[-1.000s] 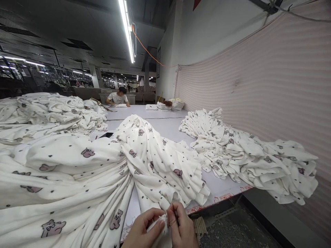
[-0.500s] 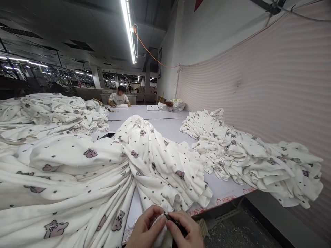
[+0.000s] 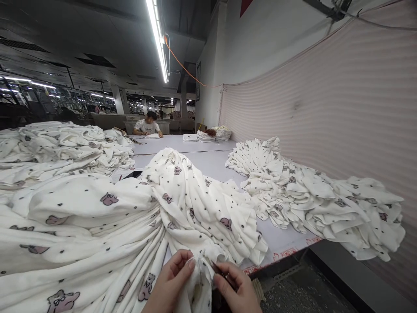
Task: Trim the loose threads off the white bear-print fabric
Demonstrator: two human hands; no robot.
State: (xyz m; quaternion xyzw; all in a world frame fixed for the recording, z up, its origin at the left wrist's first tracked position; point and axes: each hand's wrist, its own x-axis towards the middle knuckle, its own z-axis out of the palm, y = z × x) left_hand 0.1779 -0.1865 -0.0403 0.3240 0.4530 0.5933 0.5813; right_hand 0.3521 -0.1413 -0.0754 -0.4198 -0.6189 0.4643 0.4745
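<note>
White printed cloth (image 3: pixel 107 230) fills lower L to bottom ctr. L hand (image 3: pixel 172 280), bottom ctr, has moved L, away from R, vs 0.5 s ago; thumb & finger pinched on cloth. R hand (image 3: pixel 239 287), just R of it: fingers curled round dark pointed tool (image 3: pixel 219 270). Red print (image 3: pixel 286 253), lower R: illegible.

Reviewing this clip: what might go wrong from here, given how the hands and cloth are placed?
The right hand holds a dark pointed tool with its tip close to the white cloth, so a slip might snag or nick it. The left hand pinches that cloth near the tip, so its fingers could get pricked. The right-hand pile overhangs the table edge and might slide off.
</note>
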